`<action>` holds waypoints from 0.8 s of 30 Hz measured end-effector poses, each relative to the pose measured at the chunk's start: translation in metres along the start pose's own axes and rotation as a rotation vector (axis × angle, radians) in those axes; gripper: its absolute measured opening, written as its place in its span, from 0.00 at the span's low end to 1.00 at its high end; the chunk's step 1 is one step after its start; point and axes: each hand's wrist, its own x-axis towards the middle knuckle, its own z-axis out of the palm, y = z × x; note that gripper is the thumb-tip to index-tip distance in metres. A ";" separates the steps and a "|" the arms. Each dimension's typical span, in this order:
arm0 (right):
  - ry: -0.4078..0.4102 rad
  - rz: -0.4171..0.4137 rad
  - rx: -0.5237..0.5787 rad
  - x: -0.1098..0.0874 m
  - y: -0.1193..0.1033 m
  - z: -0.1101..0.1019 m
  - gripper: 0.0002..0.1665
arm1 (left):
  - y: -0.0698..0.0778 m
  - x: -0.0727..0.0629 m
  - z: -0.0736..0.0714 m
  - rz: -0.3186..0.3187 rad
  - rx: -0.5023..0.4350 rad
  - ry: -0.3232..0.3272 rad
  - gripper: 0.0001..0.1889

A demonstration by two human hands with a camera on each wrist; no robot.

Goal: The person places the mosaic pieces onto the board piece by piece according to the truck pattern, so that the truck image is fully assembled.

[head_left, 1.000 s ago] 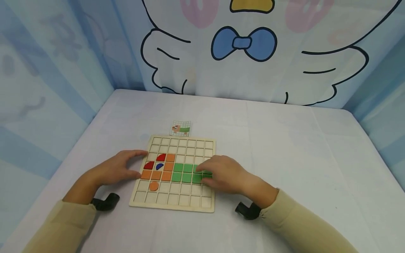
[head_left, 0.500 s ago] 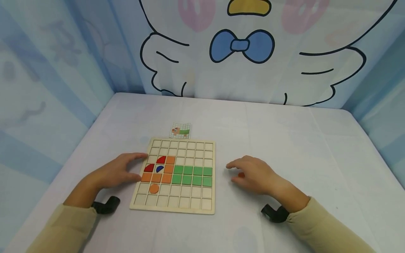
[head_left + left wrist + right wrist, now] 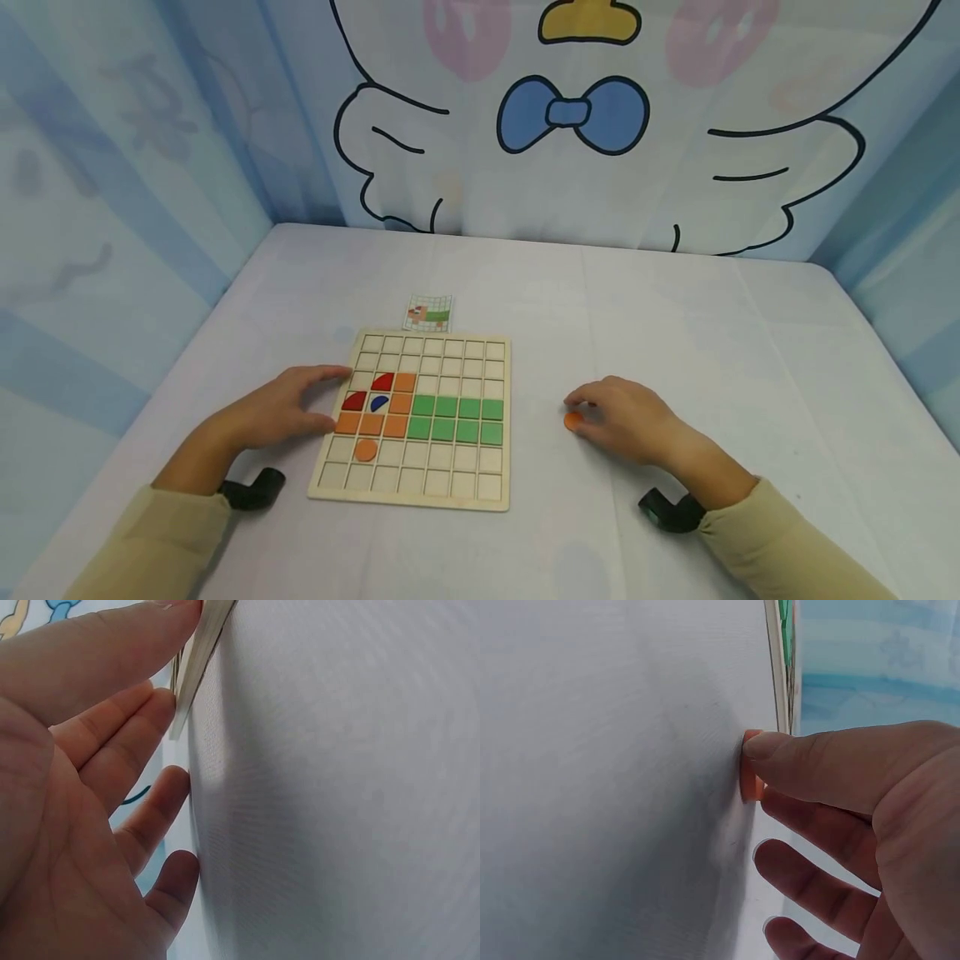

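A wooden grid board (image 3: 431, 486) lies on the white table, bearing orange, green and red pieces and a blue-and-white one. An orange disc (image 3: 366, 450) occupies one of its lower cells. My left hand (image 3: 266, 408) touches the board's left edge with thumb and fingertips, the fingers loosely extended; the left wrist view has them along the board's side (image 3: 196, 664). Well right of the board, my right hand (image 3: 630, 421) pinches another orange disc (image 3: 572, 421) between thumb and forefinger, low at the tabletop. The right wrist view has this disc (image 3: 748, 769) on edge-on display, partly covered by the thumb.
Just beyond the board's far edge lies a small picture card (image 3: 428, 314) with a gridded coloured figure. Printed curtains (image 3: 577, 183) enclose the table (image 3: 675, 325) at the back and sides. Each wrist wears a black camera mount (image 3: 255, 490).
My right hand has left the green pieces at the board's right side, moved right across the table, and taken hold of an orange disc. The left hand stays at the board's edge.
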 end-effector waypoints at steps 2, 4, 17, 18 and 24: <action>-0.002 0.003 0.009 0.000 0.001 0.000 0.12 | 0.000 0.000 0.000 -0.002 -0.001 0.002 0.39; -0.003 0.008 0.016 -0.001 0.002 0.001 0.11 | 0.001 0.000 0.000 -0.004 -0.004 0.003 0.39; 0.083 -0.099 -0.079 0.000 0.001 0.006 0.06 | 0.003 -0.001 0.000 -0.015 -0.025 0.001 0.39; 0.088 -0.103 -0.078 0.001 0.001 0.006 0.06 | 0.003 -0.001 0.000 -0.017 -0.026 0.000 0.39; 0.153 -0.178 -0.058 0.005 -0.004 0.003 0.05 | 0.004 -0.001 -0.001 -0.026 -0.021 -0.003 0.40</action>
